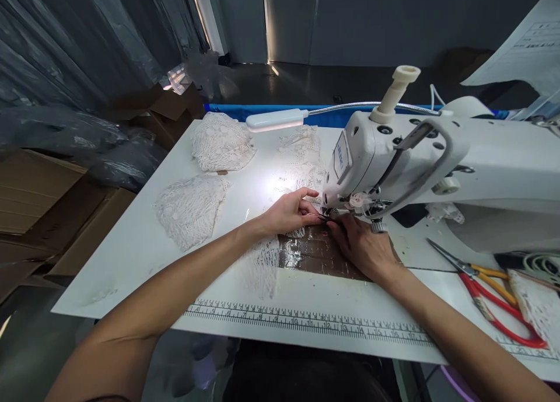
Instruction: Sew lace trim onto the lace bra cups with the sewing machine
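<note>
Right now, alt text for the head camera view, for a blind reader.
A person's left hand and right hand meet at the needle of a white sewing machine, where white lace fabric lies. More white lace pieces lie left on the white table; red-handled scissors lie right.

Sewing workshop: industrial sewing machine [437,157], lace pieces [191,208], scissors [490,291], cardboard boxes [52,215].

One sewing machine [459,157], one lamp [273,120], two scissors [490,306] [485,272], two hands [289,212] [365,247], five lace pieces [223,142] [190,209] [301,151] [262,265] [538,308].
</note>
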`<state>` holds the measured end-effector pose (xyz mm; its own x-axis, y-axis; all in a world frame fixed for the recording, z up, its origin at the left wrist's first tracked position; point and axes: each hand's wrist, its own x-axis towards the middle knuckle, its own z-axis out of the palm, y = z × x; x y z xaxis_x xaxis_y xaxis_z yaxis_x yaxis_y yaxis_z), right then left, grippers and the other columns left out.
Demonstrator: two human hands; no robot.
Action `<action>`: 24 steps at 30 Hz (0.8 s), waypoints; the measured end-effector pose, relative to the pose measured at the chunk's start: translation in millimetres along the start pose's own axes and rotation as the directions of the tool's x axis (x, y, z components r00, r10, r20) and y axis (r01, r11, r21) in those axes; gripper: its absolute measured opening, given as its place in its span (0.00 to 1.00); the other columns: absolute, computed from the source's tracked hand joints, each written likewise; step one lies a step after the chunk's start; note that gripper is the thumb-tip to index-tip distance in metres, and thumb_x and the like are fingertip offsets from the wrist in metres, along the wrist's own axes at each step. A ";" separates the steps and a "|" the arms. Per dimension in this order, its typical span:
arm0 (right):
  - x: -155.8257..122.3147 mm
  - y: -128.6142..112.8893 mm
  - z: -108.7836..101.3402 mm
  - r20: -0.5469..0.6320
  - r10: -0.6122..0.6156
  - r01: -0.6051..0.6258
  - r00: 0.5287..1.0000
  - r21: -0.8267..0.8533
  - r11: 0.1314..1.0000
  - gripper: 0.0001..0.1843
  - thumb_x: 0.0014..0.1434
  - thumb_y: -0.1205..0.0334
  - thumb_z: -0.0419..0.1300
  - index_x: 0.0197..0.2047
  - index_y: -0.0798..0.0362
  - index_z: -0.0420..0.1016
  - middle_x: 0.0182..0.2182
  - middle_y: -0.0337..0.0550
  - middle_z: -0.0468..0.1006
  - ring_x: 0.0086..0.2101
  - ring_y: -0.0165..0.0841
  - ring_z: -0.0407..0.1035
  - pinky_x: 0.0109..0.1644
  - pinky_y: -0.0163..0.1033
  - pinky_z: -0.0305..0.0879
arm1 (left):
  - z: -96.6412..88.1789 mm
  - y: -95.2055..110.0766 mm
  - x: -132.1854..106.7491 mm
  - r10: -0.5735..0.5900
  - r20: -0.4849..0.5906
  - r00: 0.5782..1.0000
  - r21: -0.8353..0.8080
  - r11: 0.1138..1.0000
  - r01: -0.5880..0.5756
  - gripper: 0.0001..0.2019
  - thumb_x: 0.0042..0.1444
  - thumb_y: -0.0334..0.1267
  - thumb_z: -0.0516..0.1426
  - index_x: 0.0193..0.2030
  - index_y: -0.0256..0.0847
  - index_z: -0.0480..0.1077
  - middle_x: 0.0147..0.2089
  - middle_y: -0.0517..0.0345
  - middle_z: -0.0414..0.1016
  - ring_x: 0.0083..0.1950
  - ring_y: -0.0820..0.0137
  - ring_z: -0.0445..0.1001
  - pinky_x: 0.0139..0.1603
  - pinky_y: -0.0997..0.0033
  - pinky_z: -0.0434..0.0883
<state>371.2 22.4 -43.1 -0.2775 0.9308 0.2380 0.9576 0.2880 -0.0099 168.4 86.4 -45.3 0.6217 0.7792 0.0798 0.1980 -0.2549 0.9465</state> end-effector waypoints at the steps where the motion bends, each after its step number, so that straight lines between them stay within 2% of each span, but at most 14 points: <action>1: -0.2 0.2 0.1 0.003 0.001 -0.001 1.000 0.002 1.000 0.24 0.69 0.50 0.40 0.46 0.55 0.71 0.36 0.50 0.81 0.31 0.42 0.74 0.24 0.38 0.42 | -0.3 -1.3 0.2 0.008 0.000 1.000 -0.005 1.000 -0.008 0.22 0.58 0.38 0.59 0.57 0.36 0.59 0.38 0.51 0.79 0.40 0.68 0.78 0.43 0.64 0.75; 6: -1.0 0.3 0.8 -0.007 0.001 -0.001 1.000 0.012 1.000 0.24 0.69 0.49 0.40 0.45 0.55 0.71 0.35 0.49 0.80 0.31 0.42 0.75 0.24 0.38 0.43 | -0.7 -6.2 1.6 -0.003 0.009 1.000 -0.020 1.000 0.003 0.23 0.58 0.38 0.59 0.58 0.35 0.58 0.37 0.51 0.79 0.39 0.68 0.78 0.42 0.64 0.75; 10: 1.4 -4.1 0.0 -0.067 -0.036 0.040 0.997 0.056 0.998 0.23 0.69 0.50 0.42 0.44 0.55 0.72 0.33 0.50 0.80 0.31 0.41 0.74 0.24 0.39 0.49 | 0.9 -7.1 1.6 0.020 0.012 1.000 -0.032 0.999 -0.020 0.21 0.59 0.37 0.58 0.57 0.36 0.58 0.38 0.50 0.79 0.41 0.67 0.78 0.44 0.61 0.75; 17: 5.6 -9.5 -1.5 -0.053 -0.005 0.010 0.999 0.079 0.997 0.20 0.69 0.53 0.44 0.43 0.54 0.73 0.32 0.50 0.80 0.32 0.41 0.74 0.28 0.39 0.54 | 2.8 -4.8 0.0 0.028 -0.022 0.999 0.053 0.998 -0.026 0.25 0.59 0.37 0.58 0.60 0.34 0.55 0.38 0.51 0.79 0.41 0.67 0.78 0.41 0.65 0.75; 24: 6.6 -15.5 -2.2 -0.084 -0.001 0.005 0.996 0.043 0.999 0.21 0.69 0.53 0.43 0.43 0.56 0.73 0.31 0.50 0.80 0.31 0.40 0.73 0.29 0.39 0.52 | 8.4 -6.6 1.0 0.007 -0.049 0.999 0.092 0.996 -0.003 0.24 0.59 0.35 0.57 0.60 0.34 0.55 0.37 0.52 0.79 0.38 0.70 0.78 0.38 0.69 0.74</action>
<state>354.6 23.6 -39.2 -0.2710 0.9081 0.3192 0.9520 0.3018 -0.0504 174.1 84.0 -54.1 0.5856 0.8042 0.1016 0.2652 -0.3084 0.9135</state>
